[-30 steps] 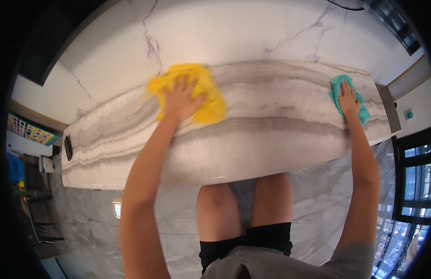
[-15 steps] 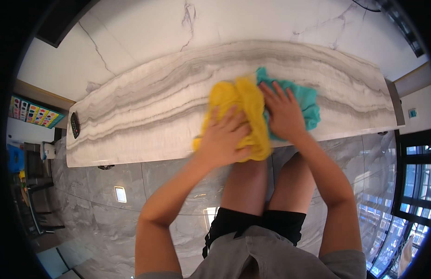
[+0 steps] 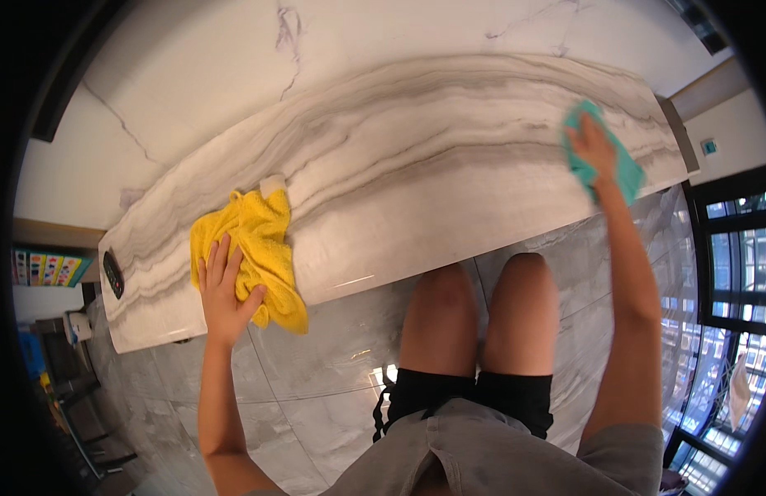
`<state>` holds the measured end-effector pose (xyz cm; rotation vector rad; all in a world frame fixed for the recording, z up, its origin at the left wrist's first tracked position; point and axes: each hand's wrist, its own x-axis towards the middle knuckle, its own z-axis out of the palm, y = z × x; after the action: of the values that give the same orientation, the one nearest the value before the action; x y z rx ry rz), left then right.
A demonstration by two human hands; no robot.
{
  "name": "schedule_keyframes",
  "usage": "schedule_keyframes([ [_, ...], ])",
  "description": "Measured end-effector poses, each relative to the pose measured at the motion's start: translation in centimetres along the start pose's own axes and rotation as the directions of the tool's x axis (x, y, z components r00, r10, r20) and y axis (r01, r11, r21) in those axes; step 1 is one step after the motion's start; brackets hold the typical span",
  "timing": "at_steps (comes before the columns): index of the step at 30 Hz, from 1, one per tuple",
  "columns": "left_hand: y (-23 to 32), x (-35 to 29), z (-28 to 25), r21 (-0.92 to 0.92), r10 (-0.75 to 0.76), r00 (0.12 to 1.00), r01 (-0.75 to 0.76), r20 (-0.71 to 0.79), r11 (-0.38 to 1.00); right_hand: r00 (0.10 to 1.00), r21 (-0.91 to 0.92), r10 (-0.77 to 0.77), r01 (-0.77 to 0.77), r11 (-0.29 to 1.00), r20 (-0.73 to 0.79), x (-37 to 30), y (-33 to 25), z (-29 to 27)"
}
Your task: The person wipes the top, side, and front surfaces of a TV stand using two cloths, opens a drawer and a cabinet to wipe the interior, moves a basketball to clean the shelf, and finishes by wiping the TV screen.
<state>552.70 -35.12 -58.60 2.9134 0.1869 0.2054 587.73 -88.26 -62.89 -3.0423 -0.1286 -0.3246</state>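
My left hand (image 3: 226, 298) presses flat on a crumpled yellow towel (image 3: 263, 236), its fingers stretched out and slightly apart. The towel lies on the long marble-patterned counter (image 3: 399, 198), left of the middle, and one corner hangs over the front edge. Far to the right, my right hand (image 3: 595, 153) rests on a teal cloth (image 3: 622, 169) near that end of the counter. This hand and cloth are blurred by motion; the fingers look extended across the cloth rather than wrapped round it.
A black remote control (image 3: 112, 274) lies at the counter's left end. Behind the counter rises a white veined wall (image 3: 209, 91). My knees (image 3: 527, 277) are close to its front edge, over grey floor tiles (image 3: 317, 364). A dark chair (image 3: 77, 388) stands at left, dark-framed windows (image 3: 730, 273) at right.
My hands have parted from the middle. My left hand and the yellow towel slid left; my right hand and the teal cloth slid right. The view has shifted and tilted somewhat.
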Motion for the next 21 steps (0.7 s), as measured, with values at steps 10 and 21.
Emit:
schedule_keyframes([
  [10,-0.2,-1.4,-0.9,0.041,-0.029,0.999,0.027,0.038,0.999,0.637,0.333,-0.770,0.732,0.595,-0.025,-16.0,-20.6,-6.1],
  [21,1.0,-1.2,-1.0,-0.015,-0.081,0.994,0.082,0.076,0.997,0.598,0.292,-0.801,0.759,0.582,0.042,-15.9,-18.3,-6.4],
])
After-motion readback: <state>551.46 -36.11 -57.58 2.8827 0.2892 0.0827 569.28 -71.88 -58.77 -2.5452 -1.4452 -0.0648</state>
